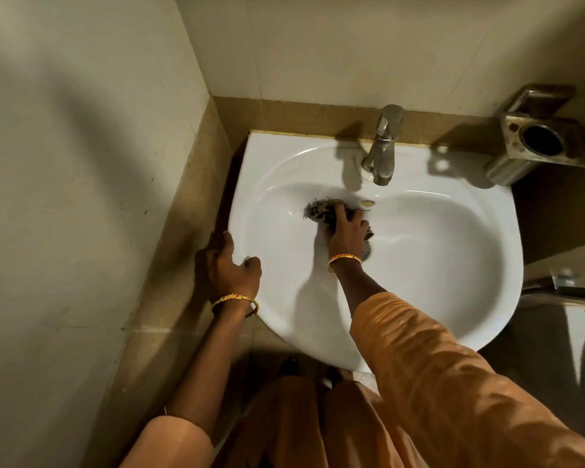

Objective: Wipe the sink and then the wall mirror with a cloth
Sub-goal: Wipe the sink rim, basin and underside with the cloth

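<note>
A white ceramic sink (453, 251) hangs on the tiled wall in a corner. My right hand (347, 233) presses a dark, frayed cloth (318, 209) against the back slope of the bowl, just below the tap and left of the overflow hole. The hand and cloth partly hide the drain. My left hand (232, 265) grips the sink's left rim, thumb on top. No mirror is in view.
A steel tap (384, 146) stands at the back middle of the sink. A metal holder (537, 140) is fixed to the wall at the right. The side wall is close on the left. A metal fitting (568, 292) shows at the right edge.
</note>
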The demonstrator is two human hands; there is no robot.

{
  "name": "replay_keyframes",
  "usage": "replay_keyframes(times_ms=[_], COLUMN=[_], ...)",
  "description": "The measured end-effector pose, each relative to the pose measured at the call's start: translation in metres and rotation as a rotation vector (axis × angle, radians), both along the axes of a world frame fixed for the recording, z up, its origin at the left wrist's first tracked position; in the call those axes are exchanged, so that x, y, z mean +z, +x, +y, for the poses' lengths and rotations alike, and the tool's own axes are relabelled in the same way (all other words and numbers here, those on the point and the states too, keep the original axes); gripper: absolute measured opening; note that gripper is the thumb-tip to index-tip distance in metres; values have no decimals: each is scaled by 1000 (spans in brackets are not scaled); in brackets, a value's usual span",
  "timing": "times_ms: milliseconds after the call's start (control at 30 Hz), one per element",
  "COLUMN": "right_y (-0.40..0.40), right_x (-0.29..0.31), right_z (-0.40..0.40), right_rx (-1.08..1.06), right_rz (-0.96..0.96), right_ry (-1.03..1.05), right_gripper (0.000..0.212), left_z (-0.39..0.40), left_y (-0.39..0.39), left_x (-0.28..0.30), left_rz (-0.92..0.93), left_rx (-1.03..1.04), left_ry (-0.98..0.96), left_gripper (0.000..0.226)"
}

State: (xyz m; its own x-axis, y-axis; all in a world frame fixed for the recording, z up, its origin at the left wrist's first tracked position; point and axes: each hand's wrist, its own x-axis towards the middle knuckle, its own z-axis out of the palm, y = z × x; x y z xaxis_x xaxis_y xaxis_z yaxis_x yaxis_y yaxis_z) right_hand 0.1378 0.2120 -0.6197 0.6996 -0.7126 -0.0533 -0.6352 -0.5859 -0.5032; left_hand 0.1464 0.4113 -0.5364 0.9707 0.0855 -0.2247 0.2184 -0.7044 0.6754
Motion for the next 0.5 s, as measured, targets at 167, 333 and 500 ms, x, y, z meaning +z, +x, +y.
replay_keyframes(times_ms=[167, 333, 500], right_y=[-33, -54, -20], right_x=[0, 28, 32], right_z=[-34, -89, -44], right_rx=[-192, -485, -523], right_rz=[-75, -343, -606], right_ry=[-101, -34, 209], right_gripper=[45, 53, 70], left_z=[1, -6, -4], left_y=[-1, -6, -4], left_x=[-2, -3, -2], left_rz=[-59, -122, -130], left_rx=[-19, -6, -35], left_ry=[33, 64, 89], left_gripper=[73, 74, 75])
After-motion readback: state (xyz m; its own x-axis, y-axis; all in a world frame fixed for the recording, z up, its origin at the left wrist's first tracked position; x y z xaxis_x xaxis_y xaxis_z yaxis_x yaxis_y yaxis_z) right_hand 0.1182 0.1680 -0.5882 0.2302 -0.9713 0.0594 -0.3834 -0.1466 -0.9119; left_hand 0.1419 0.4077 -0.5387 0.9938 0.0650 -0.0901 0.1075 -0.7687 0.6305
